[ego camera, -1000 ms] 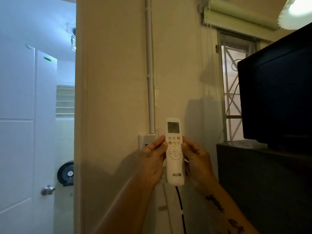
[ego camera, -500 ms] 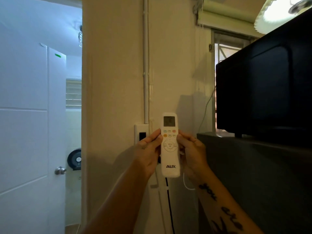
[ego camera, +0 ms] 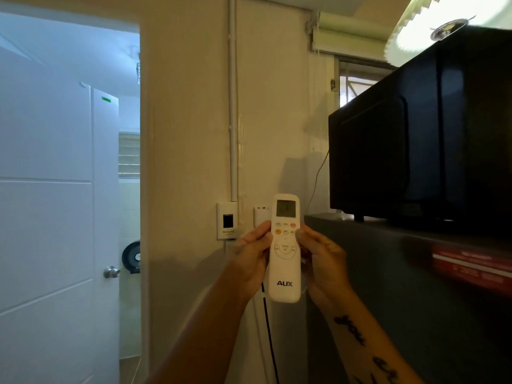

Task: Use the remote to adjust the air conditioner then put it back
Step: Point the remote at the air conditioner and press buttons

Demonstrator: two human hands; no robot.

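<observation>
A white AUX remote [ego camera: 285, 261] stands upright in front of the cream wall, its small screen on top and coloured buttons below it. My left hand [ego camera: 253, 261] grips its left side, thumb near the upper buttons. My right hand [ego camera: 322, 263] grips its right side, thumb at the button row. Just behind the remote's top left, a white holder [ego camera: 261, 216] is fixed to the wall. No air conditioner is in view.
A wall switch plate [ego camera: 227, 220] sits left of the holder under a white pipe [ego camera: 232, 106]. A black microwave [ego camera: 415, 134] rests on a dark fridge [ego camera: 401, 300] at the right. A white door [ego camera: 55, 217] stands open at the left. A black cable [ego camera: 270, 336] hangs below the remote.
The view has swung right and down: the microwave looms larger and the wall holder behind the remote has come into sight. Both hands keep the same grip on the remote.
</observation>
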